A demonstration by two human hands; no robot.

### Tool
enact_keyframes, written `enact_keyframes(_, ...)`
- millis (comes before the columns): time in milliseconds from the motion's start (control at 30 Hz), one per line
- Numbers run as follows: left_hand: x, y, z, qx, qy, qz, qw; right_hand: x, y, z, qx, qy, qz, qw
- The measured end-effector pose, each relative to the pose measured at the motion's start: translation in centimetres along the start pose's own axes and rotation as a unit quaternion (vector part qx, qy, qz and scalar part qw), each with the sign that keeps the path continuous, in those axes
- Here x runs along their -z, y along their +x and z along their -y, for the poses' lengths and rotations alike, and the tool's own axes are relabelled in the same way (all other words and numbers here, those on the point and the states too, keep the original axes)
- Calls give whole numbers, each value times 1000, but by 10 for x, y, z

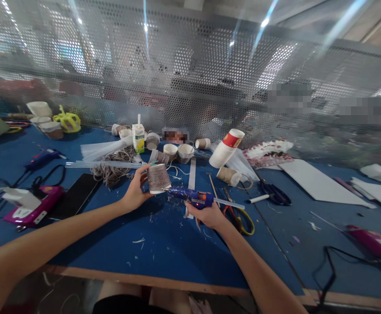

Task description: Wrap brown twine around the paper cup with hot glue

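My left hand (135, 191) is closed around a paper cup (158, 179) wrapped in grey-brown yarn, tilted on its side above the blue table. In my right hand (210, 214) is a blue hot glue gun (190, 196), with a clear glue stick (231, 203) poking out of its back end. Its nozzle points left and meets the lower right side of the cup; whether they touch I cannot tell. Scraps of white thread lie on the table below. Behind the cup is a tangled heap of grey yarn (113, 168).
Scissors with yellow handles (247, 222) lie beside my right wrist. A stack of paper cups (224, 152) leans at the back, near a juice carton (138, 138). A black phone (77, 196) and a magenta power strip (35, 209) are at left. White boards (321, 183) lie right.
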State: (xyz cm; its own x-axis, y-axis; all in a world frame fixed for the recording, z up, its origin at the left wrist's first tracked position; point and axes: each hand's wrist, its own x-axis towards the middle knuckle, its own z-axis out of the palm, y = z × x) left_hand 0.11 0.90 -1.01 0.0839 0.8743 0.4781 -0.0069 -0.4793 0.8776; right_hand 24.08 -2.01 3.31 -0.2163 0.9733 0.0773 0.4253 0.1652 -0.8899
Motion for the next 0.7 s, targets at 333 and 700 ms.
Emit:
enact_keyframes(333,1,1,4,-11,-1,-2,1000,4,0,5,-16,-4,-46,999)
enact_keyframes(700,2,1,5,-17,4,-4,1000,9,0,7,-16,-7,-15,1000)
